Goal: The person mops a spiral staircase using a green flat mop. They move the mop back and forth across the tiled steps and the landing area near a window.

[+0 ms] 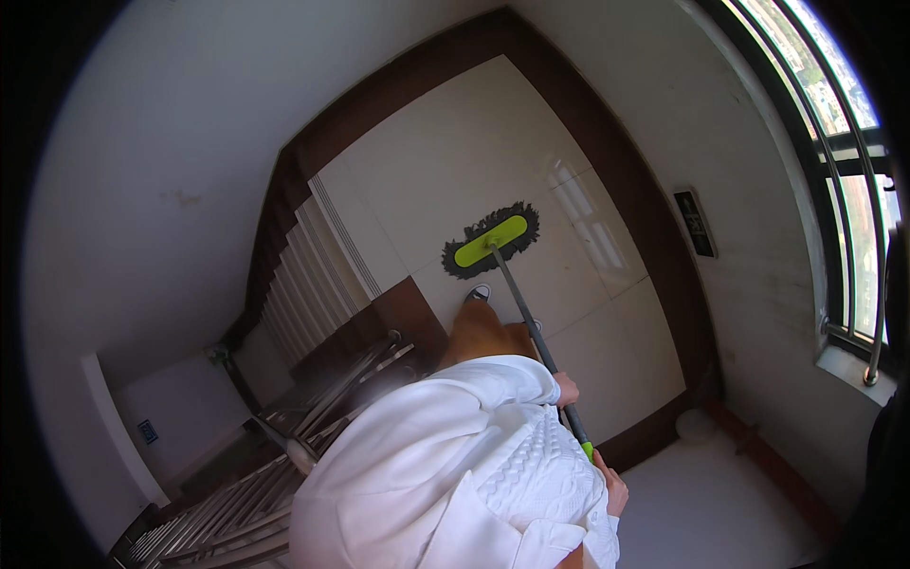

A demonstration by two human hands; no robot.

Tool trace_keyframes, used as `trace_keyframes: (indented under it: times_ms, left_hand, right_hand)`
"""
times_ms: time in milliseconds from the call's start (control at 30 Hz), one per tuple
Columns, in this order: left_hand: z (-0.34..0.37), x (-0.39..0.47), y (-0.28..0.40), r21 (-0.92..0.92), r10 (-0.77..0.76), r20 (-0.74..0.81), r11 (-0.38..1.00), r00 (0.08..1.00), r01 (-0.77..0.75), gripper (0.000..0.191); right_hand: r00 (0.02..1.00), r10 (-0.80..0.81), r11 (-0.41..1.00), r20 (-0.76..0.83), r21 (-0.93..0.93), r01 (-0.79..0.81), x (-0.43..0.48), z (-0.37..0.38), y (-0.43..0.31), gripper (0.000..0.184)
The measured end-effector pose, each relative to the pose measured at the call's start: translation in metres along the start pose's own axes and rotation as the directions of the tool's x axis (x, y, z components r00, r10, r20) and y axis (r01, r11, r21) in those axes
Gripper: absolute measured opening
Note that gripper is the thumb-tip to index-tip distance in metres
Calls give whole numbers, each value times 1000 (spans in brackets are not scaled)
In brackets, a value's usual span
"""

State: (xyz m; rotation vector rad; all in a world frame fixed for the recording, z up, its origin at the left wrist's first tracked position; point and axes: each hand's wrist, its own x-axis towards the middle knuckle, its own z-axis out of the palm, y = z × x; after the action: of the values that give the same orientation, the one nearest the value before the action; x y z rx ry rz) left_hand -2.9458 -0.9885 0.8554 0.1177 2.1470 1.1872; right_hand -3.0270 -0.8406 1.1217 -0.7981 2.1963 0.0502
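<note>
A flat mop with a lime-green plate (490,242) and a dark grey shaggy pad rests on the pale tiled floor (455,156), in front of my shoes. Its grey pole (522,306) slants back towards my body along my right side. My left hand (566,390) is closed around the pole's middle, just beyond the white sleeve. Further up, my right hand (613,485) grips the pole near a lime-green collar (588,451). Part of the right hand's grip is hidden by the white clothing.
Stairs (313,277) descend at the left, beside a metal railing (234,512). Dark brown skirting and a border (597,135) edge the landing. On the right wall are an exit sign (695,222) and a window with metal bars (864,178). A red pipe (775,462) runs at the lower right.
</note>
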Motion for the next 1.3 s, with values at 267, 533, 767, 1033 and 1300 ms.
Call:
trace_keyframes:
  times_ms: [267, 533, 767, 1033, 1300]
  left_hand:
    - [8, 11, 4, 7, -5, -202, 1000, 979, 6, 10]
    - [40, 97, 55, 101, -224, -15, 969, 974, 225, 20]
    - [26, 136, 121, -76, -132, -94, 989, 987, 125, 13]
    - [19, 123, 136, -136, -49, -135, 990, 990, 30, 12]
    - [15, 117, 91, -1, -277, -207, 959, 938, 283, 15]
  right_hand:
    - [995, -83, 996, -59, 11, 83, 11, -12, 14, 52]
    - [972, -232, 965, 32, 135, 225, 19, 25, 182, 51]
    - [993, -117, 977, 25, -179, 120, -13, -74, 175, 56]
    - [975, -166, 960, -149, -250, 125, -29, -84, 157, 49]
    - [939, -335, 929, -74, -191, 316, 22, -55, 181, 58]
